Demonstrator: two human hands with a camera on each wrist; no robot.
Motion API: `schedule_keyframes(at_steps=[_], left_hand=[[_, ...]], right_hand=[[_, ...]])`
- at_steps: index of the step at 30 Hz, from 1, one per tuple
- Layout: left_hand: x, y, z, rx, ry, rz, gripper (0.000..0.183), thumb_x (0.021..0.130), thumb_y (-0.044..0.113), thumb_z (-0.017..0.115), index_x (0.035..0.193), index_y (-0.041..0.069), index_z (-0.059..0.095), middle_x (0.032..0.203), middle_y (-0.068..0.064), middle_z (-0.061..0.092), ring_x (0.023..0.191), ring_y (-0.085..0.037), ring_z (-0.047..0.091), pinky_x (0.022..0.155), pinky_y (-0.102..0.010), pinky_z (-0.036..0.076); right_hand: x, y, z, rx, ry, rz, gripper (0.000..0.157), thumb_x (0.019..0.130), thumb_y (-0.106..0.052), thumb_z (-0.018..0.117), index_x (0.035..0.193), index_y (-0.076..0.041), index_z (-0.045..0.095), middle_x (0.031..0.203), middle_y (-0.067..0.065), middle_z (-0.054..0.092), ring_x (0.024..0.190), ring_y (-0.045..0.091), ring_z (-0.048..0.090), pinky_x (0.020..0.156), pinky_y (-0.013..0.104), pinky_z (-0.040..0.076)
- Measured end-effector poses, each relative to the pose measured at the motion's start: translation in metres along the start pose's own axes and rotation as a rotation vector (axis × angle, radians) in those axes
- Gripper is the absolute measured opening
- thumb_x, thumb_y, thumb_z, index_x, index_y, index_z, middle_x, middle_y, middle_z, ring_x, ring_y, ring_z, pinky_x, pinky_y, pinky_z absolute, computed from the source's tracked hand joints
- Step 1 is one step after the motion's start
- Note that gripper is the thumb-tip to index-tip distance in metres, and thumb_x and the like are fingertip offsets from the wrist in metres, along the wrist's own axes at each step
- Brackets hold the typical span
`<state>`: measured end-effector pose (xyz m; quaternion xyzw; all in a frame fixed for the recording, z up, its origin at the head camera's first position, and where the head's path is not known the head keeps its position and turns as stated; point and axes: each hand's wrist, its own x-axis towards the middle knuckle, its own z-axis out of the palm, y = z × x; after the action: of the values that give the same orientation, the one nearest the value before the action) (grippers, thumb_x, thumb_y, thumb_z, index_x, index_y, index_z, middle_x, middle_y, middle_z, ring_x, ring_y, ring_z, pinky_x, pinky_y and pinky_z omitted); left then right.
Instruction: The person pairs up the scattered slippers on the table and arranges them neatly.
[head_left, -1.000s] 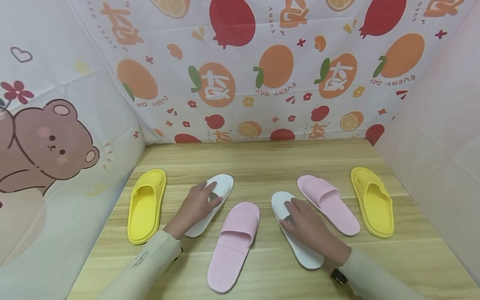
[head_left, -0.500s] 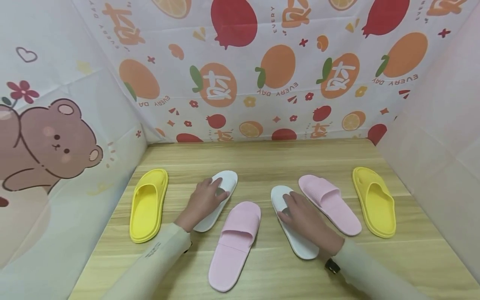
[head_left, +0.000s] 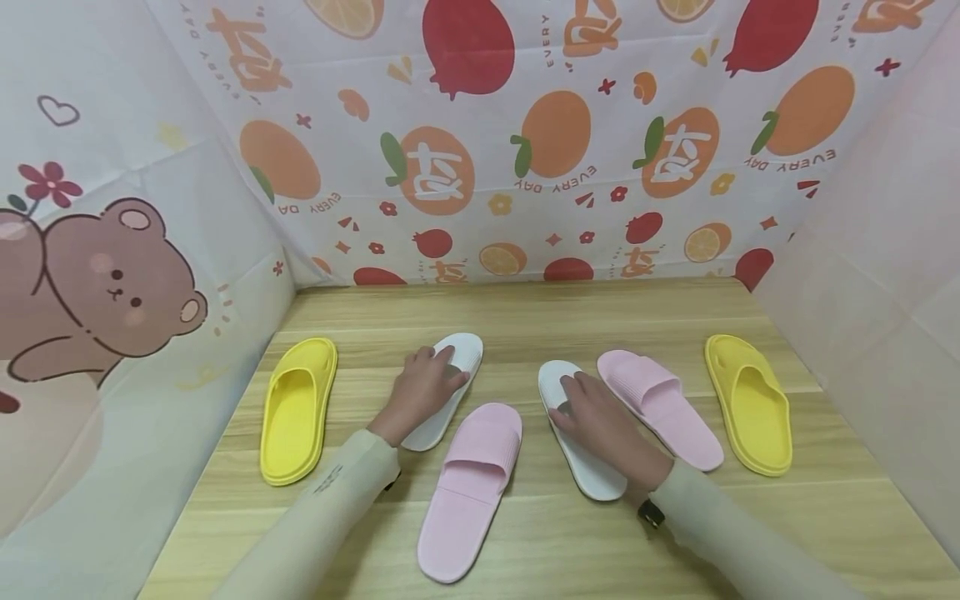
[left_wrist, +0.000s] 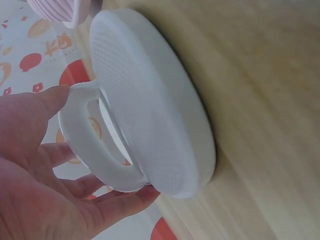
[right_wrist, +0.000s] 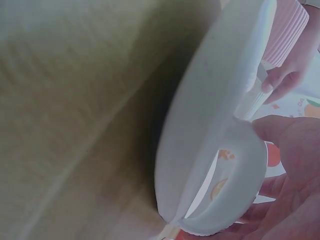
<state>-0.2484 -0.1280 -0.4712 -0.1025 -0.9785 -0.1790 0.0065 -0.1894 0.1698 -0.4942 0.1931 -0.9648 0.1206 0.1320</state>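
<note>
Two white slippers lie on the wooden table in the head view, toes pointing away. My left hand (head_left: pixel 423 387) grips the left white slipper (head_left: pixel 433 432) across its strap. In the left wrist view, the thumb presses one side of the strap (left_wrist: pixel 82 132) and the fingers reach the other side. The right white slipper (head_left: pixel 596 477) is held the same way by my right hand (head_left: pixel 603 425); its strap (right_wrist: pixel 245 170) sits between thumb and fingers in the right wrist view. Between the hands, slightly nearer to me, lies a pink slipper (head_left: pixel 453 542).
A second pink slipper (head_left: pixel 678 421) lies just right of my right hand. Yellow slippers stand at both sides, one at the left (head_left: pixel 291 421) and one at the right (head_left: pixel 759 429). Printed cloth (head_left: pixel 495 183) walls off the table's (head_left: pixel 517 312) back and sides.
Both hands have slid the white slippers forward, away from me. The left slipper also shifted right, and the right one slightly left. The pink and yellow slippers have stayed put.
</note>
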Motion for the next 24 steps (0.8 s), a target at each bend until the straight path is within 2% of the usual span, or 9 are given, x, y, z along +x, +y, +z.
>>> schedule_keyframes(at_steps=[4, 9, 15, 19, 24], left_hand=[[0.005, 0.002, 0.0, 0.001, -0.006, 0.001, 0.067, 0.098, 0.046, 0.062, 0.149, 0.005, 0.047, 0.143, -0.031, 0.049, 0.127, -0.05, 0.048, 0.089, -0.064, 0.051], [0.011, 0.004, 0.002, 0.004, -0.014, 0.003, 0.067, 0.098, 0.047, 0.061, 0.149, 0.006, 0.047, 0.143, -0.03, 0.048, 0.127, -0.049, 0.048, 0.091, -0.063, 0.051], [0.02, 0.008, 0.006, 0.023, -0.02, 0.008, 0.068, 0.098, 0.049, 0.06, 0.15, 0.007, 0.047, 0.142, -0.029, 0.049, 0.126, -0.047, 0.049, 0.091, -0.061, 0.051], [0.024, 0.011, 0.007, 0.028, -0.024, -0.002, 0.068, 0.098, 0.05, 0.059, 0.149, 0.007, 0.047, 0.14, -0.029, 0.05, 0.123, -0.047, 0.05, 0.09, -0.059, 0.052], [0.028, 0.014, 0.008, 0.033, -0.016, -0.006, 0.067, 0.098, 0.048, 0.06, 0.148, 0.005, 0.048, 0.137, -0.031, 0.051, 0.121, -0.047, 0.05, 0.093, -0.058, 0.05]], right_hand=[[0.006, 0.0, 0.001, -0.002, -0.024, 0.012, 0.047, 0.093, -0.038, 0.068, 0.121, -0.002, 0.057, 0.1, 0.012, 0.058, 0.089, 0.028, 0.057, 0.078, 0.042, 0.051], [0.011, 0.0, 0.001, 0.026, -0.086, 0.068, 0.051, 0.095, -0.041, 0.064, 0.129, -0.003, 0.054, 0.11, 0.014, 0.058, 0.098, 0.028, 0.056, 0.079, 0.045, 0.052], [0.019, 0.001, -0.001, 0.043, -0.135, 0.124, 0.051, 0.097, -0.043, 0.062, 0.13, -0.005, 0.053, 0.112, 0.013, 0.057, 0.1, 0.029, 0.056, 0.073, 0.047, 0.053], [0.025, 0.001, 0.0, 0.045, -0.144, 0.132, 0.052, 0.097, -0.042, 0.062, 0.13, -0.004, 0.053, 0.111, 0.013, 0.057, 0.1, 0.029, 0.057, 0.074, 0.047, 0.053], [0.034, 0.001, 0.004, 0.017, -0.136, 0.122, 0.049, 0.097, -0.042, 0.062, 0.126, -0.004, 0.053, 0.104, 0.012, 0.054, 0.095, 0.03, 0.057, 0.066, 0.047, 0.052]])
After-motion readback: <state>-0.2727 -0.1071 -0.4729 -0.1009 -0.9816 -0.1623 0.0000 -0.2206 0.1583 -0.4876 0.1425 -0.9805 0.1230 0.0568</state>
